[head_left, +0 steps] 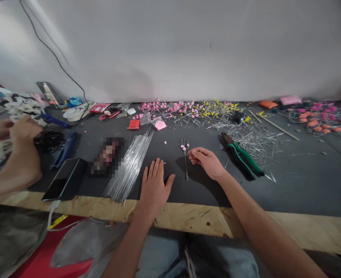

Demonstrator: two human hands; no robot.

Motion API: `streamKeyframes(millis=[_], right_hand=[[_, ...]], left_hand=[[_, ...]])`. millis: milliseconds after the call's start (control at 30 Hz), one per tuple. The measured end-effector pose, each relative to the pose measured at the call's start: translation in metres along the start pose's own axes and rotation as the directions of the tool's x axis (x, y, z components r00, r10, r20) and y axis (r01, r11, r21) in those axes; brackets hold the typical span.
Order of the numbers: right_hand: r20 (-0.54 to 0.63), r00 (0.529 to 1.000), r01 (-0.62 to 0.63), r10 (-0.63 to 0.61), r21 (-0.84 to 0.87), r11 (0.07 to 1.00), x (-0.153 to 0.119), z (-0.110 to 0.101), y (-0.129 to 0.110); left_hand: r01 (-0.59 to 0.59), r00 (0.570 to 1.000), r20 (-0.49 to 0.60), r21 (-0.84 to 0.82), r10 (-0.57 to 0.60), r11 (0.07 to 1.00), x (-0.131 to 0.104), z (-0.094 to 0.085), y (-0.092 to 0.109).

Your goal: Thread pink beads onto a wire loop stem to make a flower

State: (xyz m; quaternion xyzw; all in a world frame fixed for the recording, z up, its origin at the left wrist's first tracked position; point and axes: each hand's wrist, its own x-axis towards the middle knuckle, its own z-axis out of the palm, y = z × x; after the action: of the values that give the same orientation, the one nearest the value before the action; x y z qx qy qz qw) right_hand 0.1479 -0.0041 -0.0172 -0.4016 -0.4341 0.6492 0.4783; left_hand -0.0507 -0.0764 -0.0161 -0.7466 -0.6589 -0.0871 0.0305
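Note:
My left hand [155, 187] lies palm down on the dark tabletop [297, 185], fingers stretched out, beside a bundle of silvery wires [132, 164]. My right hand [206, 161] is closed in a pinch just right of a small wire piece [185, 154] that bears pink blobs near its looped top. Whatever the right fingertips hold, if anything, is too small to make out. A tiny pink bit [165, 143] rests on the table above my left hand. Green-handled pliers [244, 156] lie to the right of my right hand, by a loose heap of wires [254, 139].
Pink-tipped wires [170, 108], yellow-tipped wires [219, 109] and orange-tipped pieces [318, 121] line the back by the wall. At left are a phone [63, 179], blue-handled tools [64, 150] and another person's hands [25, 129] at white material. A thin stick [280, 127] lies at right.

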Motion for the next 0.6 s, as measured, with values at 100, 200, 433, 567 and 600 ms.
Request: streamKeyframes(millis=[100, 200, 433, 567, 600], right_hand=[[0.003, 1.0, 0.001, -0.001, 0.0, 1.0, -0.0002, -0.0002, 0.0], [-0.003, 1.0, -0.003, 0.003, -0.011, 1.0, -0.0005, 0.0002, -0.001], [-0.003, 1.0, -0.004, 0.004, -0.008, 1.0, -0.0004, 0.0005, -0.001], [0.003, 1.0, 0.0, 0.0, -0.012, 1.0, -0.0001, 0.0001, -0.0007], [0.003, 1.0, -0.001, 0.001, -0.011, 1.0, -0.0002, 0.0001, -0.0008]], left_hand=[[0.035, 0.999, -0.009, 0.0, -0.035, 0.999, 0.0008, 0.0009, 0.0], [0.034, 0.999, -0.011, 0.003, -0.034, 0.999, 0.0007, 0.002, -0.0003], [0.02, 1.0, -0.017, 0.018, -0.019, 1.0, 0.0002, 0.0029, -0.0006], [0.017, 1.0, -0.013, 0.016, -0.017, 1.0, 0.0004, 0.0041, -0.0011], [0.017, 1.0, -0.017, 0.014, -0.017, 1.0, 0.0004, 0.0046, -0.0014]])
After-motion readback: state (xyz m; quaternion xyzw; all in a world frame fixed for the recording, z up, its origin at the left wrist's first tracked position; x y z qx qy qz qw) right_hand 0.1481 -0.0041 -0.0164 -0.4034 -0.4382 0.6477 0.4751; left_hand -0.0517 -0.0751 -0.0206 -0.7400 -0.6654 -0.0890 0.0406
